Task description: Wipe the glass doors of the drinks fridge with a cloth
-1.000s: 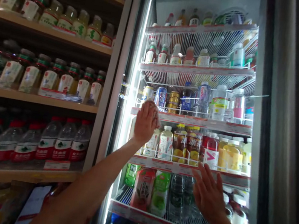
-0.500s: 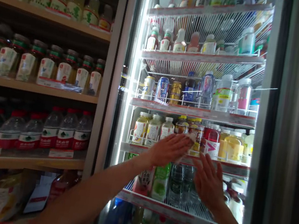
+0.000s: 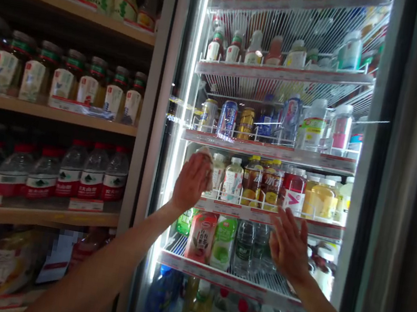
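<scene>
My left hand [image 3: 190,180] lies with a pale crumpled cloth [image 3: 208,177] under its fingers, held against the glass door [image 3: 224,86] of a lit drinks fridge. Behind that hand stand white-capped bottles [image 3: 233,179] on a wire shelf, some partly covered by it. My right hand [image 3: 289,247] is spread, palm toward the glass, in front of the lower shelves; it holds nothing. Whether its palm fully touches the glass I cannot tell. A red-labelled drink bottle [image 3: 201,237] and a green one [image 3: 223,243] show between my two arms.
Left of the fridge, wooden shelves [image 3: 52,111] carry rows of jars and red-capped water bottles [image 3: 81,172]. The door's metal frame [image 3: 151,114] runs between them. More cans [image 3: 227,118] and bottles fill the fridge shelves, and a dark upright [image 3: 370,204] borders the right side.
My left hand has swept left across the glass with the cloth, from the middle of the door to near its left edge. My right hand stays almost where it was.
</scene>
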